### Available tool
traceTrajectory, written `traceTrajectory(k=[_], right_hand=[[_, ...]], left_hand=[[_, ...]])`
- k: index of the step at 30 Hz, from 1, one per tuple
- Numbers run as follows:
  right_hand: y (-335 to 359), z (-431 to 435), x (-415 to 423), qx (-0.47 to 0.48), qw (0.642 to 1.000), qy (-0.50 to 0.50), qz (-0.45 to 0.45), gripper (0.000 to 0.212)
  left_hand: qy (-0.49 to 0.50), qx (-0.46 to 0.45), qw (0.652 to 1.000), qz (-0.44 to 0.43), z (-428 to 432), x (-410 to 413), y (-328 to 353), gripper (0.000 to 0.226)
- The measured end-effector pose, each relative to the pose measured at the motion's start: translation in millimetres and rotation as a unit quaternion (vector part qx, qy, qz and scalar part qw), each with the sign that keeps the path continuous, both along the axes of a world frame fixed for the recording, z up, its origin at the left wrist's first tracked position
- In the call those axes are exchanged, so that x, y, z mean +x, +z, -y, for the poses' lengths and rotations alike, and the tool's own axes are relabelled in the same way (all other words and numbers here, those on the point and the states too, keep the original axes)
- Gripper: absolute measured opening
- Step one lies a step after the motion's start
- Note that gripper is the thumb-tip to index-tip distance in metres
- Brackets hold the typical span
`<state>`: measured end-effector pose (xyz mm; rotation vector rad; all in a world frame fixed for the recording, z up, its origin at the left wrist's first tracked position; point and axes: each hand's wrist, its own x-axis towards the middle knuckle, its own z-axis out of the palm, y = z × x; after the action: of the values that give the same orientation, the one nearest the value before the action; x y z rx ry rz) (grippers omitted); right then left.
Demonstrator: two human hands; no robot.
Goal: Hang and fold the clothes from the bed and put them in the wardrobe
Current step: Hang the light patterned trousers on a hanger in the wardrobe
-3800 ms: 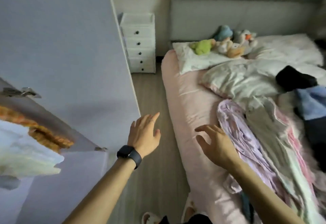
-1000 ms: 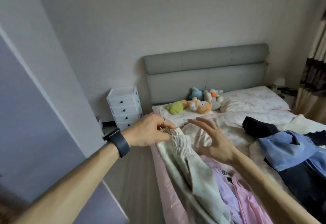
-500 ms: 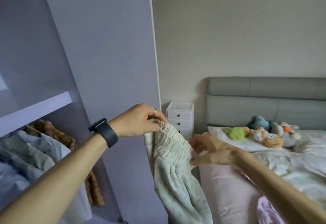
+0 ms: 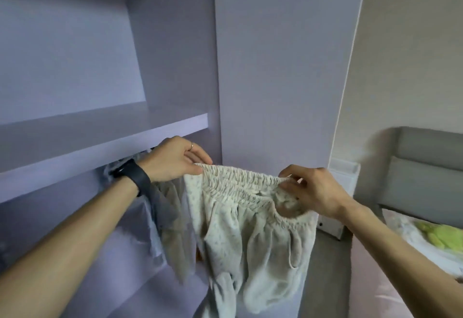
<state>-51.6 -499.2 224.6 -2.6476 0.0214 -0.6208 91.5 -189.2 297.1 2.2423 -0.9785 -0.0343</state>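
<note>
The lilac wardrobe (image 4: 275, 67) fills the left and middle of the view, standing open, with a shelf (image 4: 100, 147) crossing it at hand height. At the right edge lies the bed (image 4: 370, 282) with its grey headboard (image 4: 426, 167) and a green plush toy (image 4: 443, 236) on the pillow. A pair of cream trousers (image 4: 250, 242) hangs in the air in front of the wardrobe, its long axis vertical: the elastic waistband (image 4: 238, 180) is on top, stretched nearly level from left to right, and the legs drop straight down out of view. Behind it, under the shelf, hangs a grey garment (image 4: 170, 217). The left hand (image 4: 172, 160) pinches the waistband's left end between thumb and fingers; the right hand (image 4: 313, 190) pinches the right end, fingers curled into the cloth. A dark watch (image 4: 136, 177) sits on the left wrist, and a ring (image 4: 191, 146) on a left finger.
</note>
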Motion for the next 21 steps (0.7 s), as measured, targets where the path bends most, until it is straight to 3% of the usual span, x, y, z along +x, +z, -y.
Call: traceTrajectory(k=[4, 9, 13, 16, 18, 21], right_hand=[[1, -33, 40, 0.029, 0.996, 0.080, 0.002, 0.012], [5, -70, 93, 0.102, 0.979, 0.177, 0.014, 0.005], [4, -92, 133, 0.165, 0.954, 0.249, -0.008, 0.013], [1, -101, 158, 0.212, 0.935, 0.282, -0.033, 0.016], [-3, -107, 174, 0.205, 0.924, 0.319, -0.057, 0.020], [-14, -115, 190, 0.176, 0.911, 0.364, -0.086, 0.025]], left_hand=[[0.083, 0.009, 0.996, 0.002, -42, 4, -24, 0.023], [0.159, 0.123, 0.979, -0.035, -90, -4, -62, 0.006], [0.283, 0.053, 0.950, -0.125, -115, -23, -81, 0.013], [0.379, -0.053, 0.905, -0.186, -116, -44, -88, 0.012], [0.435, -0.062, 0.883, -0.166, -109, -57, -94, 0.008], [0.489, 0.076, 0.868, -0.050, -104, -74, -99, 0.003]])
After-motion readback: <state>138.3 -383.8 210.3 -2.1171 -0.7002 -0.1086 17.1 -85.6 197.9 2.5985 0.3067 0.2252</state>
